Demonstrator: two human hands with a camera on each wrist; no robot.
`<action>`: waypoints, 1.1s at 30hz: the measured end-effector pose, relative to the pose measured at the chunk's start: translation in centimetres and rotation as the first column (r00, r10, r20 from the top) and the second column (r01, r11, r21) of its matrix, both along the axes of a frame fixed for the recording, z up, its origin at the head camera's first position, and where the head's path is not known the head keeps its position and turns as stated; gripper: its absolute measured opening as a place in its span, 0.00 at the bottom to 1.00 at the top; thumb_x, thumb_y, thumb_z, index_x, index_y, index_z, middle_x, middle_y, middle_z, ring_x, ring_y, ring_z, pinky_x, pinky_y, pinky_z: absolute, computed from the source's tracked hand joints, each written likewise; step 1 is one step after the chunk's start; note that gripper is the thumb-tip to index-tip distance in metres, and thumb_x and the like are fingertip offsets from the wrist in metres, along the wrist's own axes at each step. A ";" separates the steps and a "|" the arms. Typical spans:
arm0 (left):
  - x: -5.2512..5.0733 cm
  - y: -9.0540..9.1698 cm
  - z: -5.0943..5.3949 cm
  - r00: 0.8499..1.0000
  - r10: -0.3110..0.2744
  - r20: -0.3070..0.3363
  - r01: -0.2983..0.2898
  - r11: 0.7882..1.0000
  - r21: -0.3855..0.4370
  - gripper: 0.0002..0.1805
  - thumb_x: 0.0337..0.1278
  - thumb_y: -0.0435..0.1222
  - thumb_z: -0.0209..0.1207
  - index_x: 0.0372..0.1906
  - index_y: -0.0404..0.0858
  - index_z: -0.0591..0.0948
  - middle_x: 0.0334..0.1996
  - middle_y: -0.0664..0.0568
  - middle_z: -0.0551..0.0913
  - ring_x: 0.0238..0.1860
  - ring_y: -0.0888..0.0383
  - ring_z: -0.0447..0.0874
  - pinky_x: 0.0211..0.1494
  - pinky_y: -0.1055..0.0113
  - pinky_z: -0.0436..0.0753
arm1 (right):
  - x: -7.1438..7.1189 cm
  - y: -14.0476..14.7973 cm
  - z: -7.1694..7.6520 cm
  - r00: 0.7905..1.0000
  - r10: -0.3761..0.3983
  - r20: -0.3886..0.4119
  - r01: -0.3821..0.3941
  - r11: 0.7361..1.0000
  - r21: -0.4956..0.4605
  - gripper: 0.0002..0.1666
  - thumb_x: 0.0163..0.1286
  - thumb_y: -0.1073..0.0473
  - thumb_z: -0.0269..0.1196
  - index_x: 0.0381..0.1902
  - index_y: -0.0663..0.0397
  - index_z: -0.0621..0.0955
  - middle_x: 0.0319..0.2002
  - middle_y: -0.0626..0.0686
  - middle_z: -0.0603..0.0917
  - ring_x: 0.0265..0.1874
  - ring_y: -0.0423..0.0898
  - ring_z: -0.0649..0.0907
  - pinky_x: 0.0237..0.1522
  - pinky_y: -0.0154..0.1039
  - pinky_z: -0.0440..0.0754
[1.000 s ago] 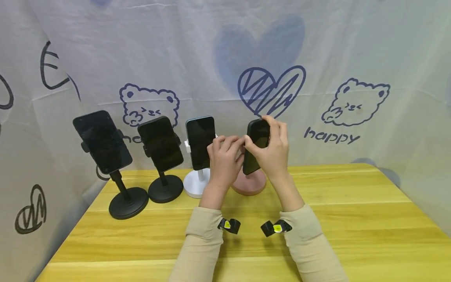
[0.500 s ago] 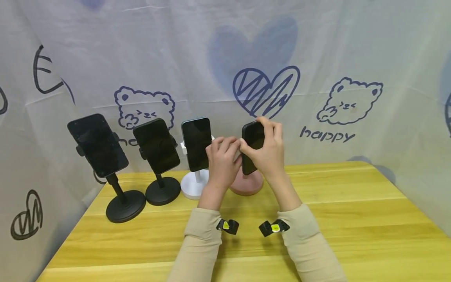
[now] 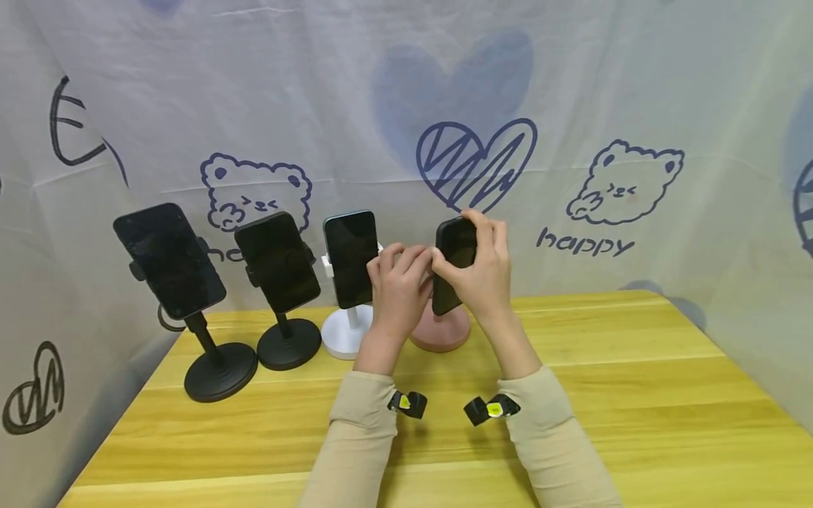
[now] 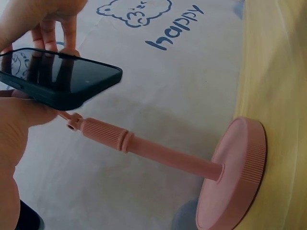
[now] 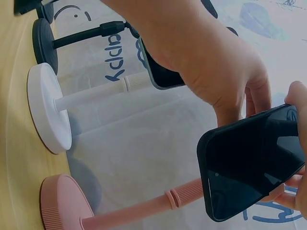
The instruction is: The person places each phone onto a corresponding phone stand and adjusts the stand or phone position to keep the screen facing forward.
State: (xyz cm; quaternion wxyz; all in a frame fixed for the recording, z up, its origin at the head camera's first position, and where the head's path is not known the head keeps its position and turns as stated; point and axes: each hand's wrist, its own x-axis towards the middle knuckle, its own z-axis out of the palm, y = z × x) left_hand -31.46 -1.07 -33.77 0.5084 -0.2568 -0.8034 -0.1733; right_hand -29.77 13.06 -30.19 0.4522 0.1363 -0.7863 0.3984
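A dark phone (image 3: 456, 247) stands tilted at the head of a pink phone stand (image 3: 440, 331). My right hand (image 3: 484, 275) holds this phone, thumb at its left side and forefinger over the top edge. From the left, my left hand (image 3: 401, 289) reaches behind the phone with bent fingers; its fingertips are hidden there. The left wrist view has the left hand (image 4: 14, 129) against the phone's underside, close to the joint of the pink stand (image 4: 177, 158). Seen from the right wrist, the phone (image 5: 254, 158) covers the stand's top, so its clamp is hidden.
Left of the hands, a white stand (image 3: 346, 342) bears a phone (image 3: 351, 257). Further left are two black stands, one in the middle (image 3: 288, 346) and one at the far left (image 3: 220, 372), each with a dark phone. A printed cloth (image 3: 356, 106) hangs behind the wooden table (image 3: 635, 395).
The head view has turned slightly, so the stands appear further left. Both hands keep nearly the same places around the phone, which has barely shifted in its tilt.
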 end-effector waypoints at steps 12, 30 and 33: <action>-1.5 0.0 -0.4 0.982 -0.054 -0.180 0.049 0.998 -0.030 0.13 0.54 0.40 0.68 0.46 0.46 0.87 0.42 0.57 0.87 0.50 0.52 0.72 0.51 0.52 0.63 | -0.4 0.9 0.0 1.000 0.027 -0.015 -0.027 1.000 -0.014 0.39 0.53 0.49 0.71 0.61 0.52 0.71 0.51 0.63 0.72 0.42 0.56 0.76 0.41 0.54 0.79; -2.5 -0.9 0.3 0.964 -0.105 -0.242 0.077 0.989 -0.124 0.15 0.46 0.36 0.70 0.43 0.44 0.87 0.40 0.57 0.87 0.51 0.52 0.72 0.50 0.52 0.63 | -1.0 1.1 -0.1 0.995 0.092 -0.050 -0.092 0.996 -0.002 0.38 0.53 0.51 0.72 0.60 0.54 0.71 0.46 0.65 0.71 0.36 0.60 0.75 0.34 0.51 0.80; -2.5 -0.8 0.3 0.961 -0.114 -0.251 0.085 0.988 -0.125 0.13 0.53 0.38 0.68 0.45 0.45 0.87 0.40 0.57 0.88 0.50 0.53 0.72 0.50 0.53 0.64 | -1.3 1.4 -0.3 0.993 0.088 -0.078 -0.089 0.996 -0.008 0.38 0.52 0.53 0.73 0.59 0.55 0.72 0.43 0.65 0.72 0.35 0.59 0.74 0.35 0.50 0.79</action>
